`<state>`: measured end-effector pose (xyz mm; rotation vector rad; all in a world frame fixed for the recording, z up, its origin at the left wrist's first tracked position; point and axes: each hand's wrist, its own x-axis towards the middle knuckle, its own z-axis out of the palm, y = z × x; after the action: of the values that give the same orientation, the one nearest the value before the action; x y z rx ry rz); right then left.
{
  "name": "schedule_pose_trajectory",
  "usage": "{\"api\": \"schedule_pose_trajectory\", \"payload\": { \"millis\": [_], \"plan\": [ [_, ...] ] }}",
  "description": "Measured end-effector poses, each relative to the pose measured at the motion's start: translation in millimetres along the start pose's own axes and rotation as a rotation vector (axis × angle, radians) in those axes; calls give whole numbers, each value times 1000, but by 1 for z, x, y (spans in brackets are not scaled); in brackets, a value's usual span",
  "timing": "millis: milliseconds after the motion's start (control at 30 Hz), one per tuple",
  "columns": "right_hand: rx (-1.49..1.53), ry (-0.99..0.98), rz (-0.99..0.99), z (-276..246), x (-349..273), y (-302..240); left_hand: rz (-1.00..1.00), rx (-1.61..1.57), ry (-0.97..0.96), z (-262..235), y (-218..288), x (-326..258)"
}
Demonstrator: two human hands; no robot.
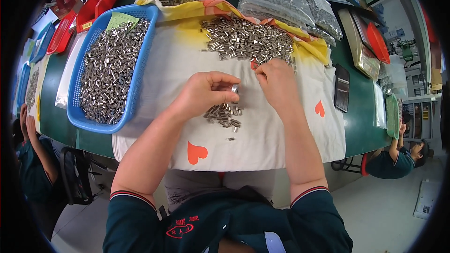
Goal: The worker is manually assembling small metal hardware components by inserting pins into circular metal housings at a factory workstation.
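Observation:
My left hand [205,91] is closed, pinching a small shiny metal sleeve [235,87] between thumb and fingertips. Beneath its fingers lies a small heap of metal sleeves [226,121], with a few strays toward me. My right hand [277,82] is at the near edge of a larger pile of sleeves [246,38], its fingers bent and drawn together. What its fingertips hold, if anything, is hidden. Both piles rest on a white cloth [161,68] with orange hearts and a yellow border.
To the left stands a blue plastic basket [71,96] full of sleeves, with a green paper slip [122,20] in it. Bags of metal parts [276,0] line the back. On the green table's right lies a black phone [341,88]. Co-workers [396,163] sit at both sides.

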<state>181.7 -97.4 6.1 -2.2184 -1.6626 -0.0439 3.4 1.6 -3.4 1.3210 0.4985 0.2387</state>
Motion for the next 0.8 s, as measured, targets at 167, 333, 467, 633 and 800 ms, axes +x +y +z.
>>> {"api": "schedule_pose_trajectory", "payload": {
  "millis": [167, 333, 467, 633, 800],
  "plan": [
    [714, -120, 206, -21, -10, -29, 44, -118, 43, -3, -1, 1],
    [769, -60, -2, -16, -15, -37, 45, -91, 44, -2, 0, 0],
    [536, -9, -94, -16, -17, -38, 53, -82, 64, 0, -1, 1],
    [452, 62, -93, -11, -19, -47, 64, -5, 144, 2, -4, 1],
    [827, -211, 147, -20, -14, -33, 20, -104, -15, 0, 0, 0]
  ]
}}
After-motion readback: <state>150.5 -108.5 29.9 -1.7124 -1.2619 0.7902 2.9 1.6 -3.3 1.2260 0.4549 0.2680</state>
